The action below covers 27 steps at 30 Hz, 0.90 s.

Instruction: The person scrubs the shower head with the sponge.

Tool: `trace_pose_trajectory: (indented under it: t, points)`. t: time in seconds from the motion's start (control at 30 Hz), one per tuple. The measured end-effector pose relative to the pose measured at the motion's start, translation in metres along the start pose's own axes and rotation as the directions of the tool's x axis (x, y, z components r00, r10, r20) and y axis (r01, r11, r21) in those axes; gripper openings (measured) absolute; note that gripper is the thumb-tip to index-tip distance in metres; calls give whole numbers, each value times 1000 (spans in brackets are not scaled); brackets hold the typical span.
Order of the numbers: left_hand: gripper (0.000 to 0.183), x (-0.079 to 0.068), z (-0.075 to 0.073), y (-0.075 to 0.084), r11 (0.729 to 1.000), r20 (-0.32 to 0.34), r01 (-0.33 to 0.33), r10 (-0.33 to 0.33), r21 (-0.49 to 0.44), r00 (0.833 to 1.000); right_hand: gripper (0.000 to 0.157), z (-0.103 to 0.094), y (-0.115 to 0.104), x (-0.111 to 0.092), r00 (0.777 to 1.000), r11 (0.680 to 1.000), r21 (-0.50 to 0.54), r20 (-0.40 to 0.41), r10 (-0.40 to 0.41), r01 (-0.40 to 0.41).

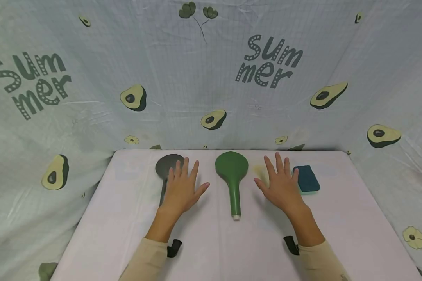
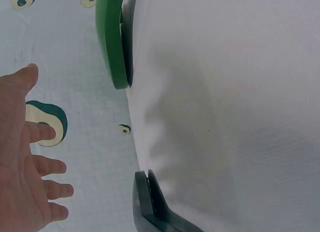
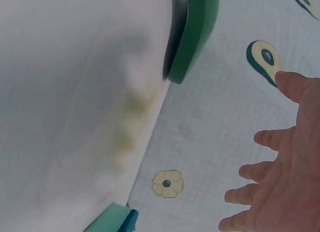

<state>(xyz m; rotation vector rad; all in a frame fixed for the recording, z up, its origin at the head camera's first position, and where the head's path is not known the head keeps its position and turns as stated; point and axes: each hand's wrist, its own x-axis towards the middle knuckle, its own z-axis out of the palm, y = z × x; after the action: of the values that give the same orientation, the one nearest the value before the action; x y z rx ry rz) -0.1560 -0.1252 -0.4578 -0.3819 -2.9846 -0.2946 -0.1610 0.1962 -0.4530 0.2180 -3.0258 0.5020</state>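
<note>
My left hand [image 1: 181,191] is held above the table with its fingers spread, partly covering a dark grey, round-headed tool [image 1: 164,166] with a thin handle in the head view. Between the hands lies a green shower head [image 1: 231,168], its grey side down and a white tip at its handle end. On the other side, my right hand [image 1: 283,187] hovers with straight, spread fingers over a yellowish stain. Just right of those fingers is a dark blue and light green sponge [image 1: 307,179]. Neither hand holds anything; the left wrist view shows the left palm [image 2: 15,157] raised off the surface.
A pale pink cloth covers the table [image 1: 218,249]. Behind and beside it hangs a light curtain [image 1: 176,78] printed with avocados and lettering. The yellow-green stain [image 3: 125,137] marks the cloth near the back edge. Black straps [image 1: 174,248] sit at the wrists.
</note>
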Motion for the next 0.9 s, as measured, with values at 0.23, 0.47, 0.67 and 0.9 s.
trace_pose_trajectory:
  t: [0.23, 0.47, 0.67, 0.9]
  points:
    - [80, 1, 10, 8, 998, 10, -59, 59, -13, 998, 81, -3, 15, -1, 1000, 1000, 11, -26, -4, 4]
    - [76, 0, 15, 12, 994, -23, -103, 102, -32, 995, 77, -3, 32, -3, 999, 1000, 1, -43, 23, -23]
    - [73, 1, 16, 16, 983, -36, -125, 122, -131, 992, 77, -4, 43, -3, 996, 1000, -7, -87, 25, -25]
    - [75, 5, 20, 21, 965, 20, -102, 110, -240, 994, 80, -7, 55, 0, 996, 999, 1, -82, 33, -33]
